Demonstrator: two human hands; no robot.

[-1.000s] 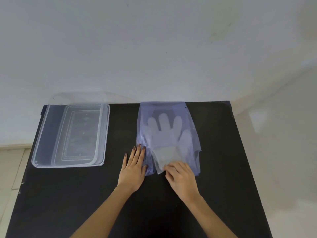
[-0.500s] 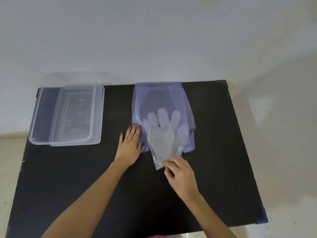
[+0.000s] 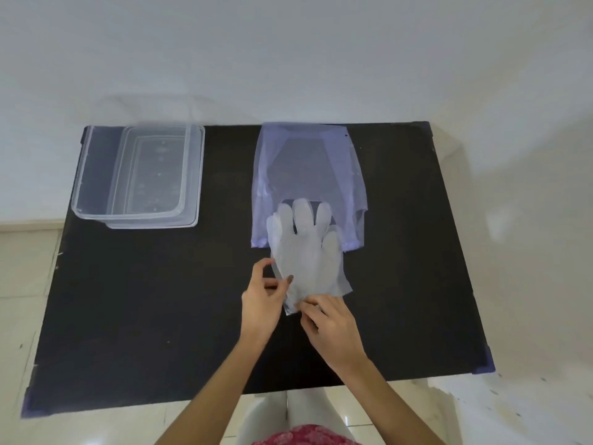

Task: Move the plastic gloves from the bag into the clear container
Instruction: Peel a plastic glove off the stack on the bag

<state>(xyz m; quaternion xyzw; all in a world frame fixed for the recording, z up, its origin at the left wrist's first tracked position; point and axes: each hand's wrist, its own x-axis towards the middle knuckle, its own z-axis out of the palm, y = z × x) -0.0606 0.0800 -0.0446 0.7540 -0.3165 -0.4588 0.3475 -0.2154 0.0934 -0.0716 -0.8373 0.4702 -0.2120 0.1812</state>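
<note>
A thin pale-purple plastic bag point(image 3: 305, 165) lies flat at the far middle of the black table point(image 3: 144, 300). The translucent plastic gloves point(image 3: 305, 252) lie mostly out of its mouth, only the fingertips still over the bag's near edge. My right hand point(image 3: 333, 326) pinches the gloves' cuff at the near end. My left hand point(image 3: 263, 300) holds the cuff's left edge, thumb on top. The clear container point(image 3: 96, 194) stands at the far left, nothing in it.
The container sits on or beside its clear lid point(image 3: 192, 175). A white wall rises right behind the table's far edge. Pale tiled floor point(image 3: 529, 252) shows to the right and in front of the table.
My right hand has drawn the gloves toward me, almost fully out of the bag. My left hand has left the bag's corner and taken hold of the gloves' cuff.
</note>
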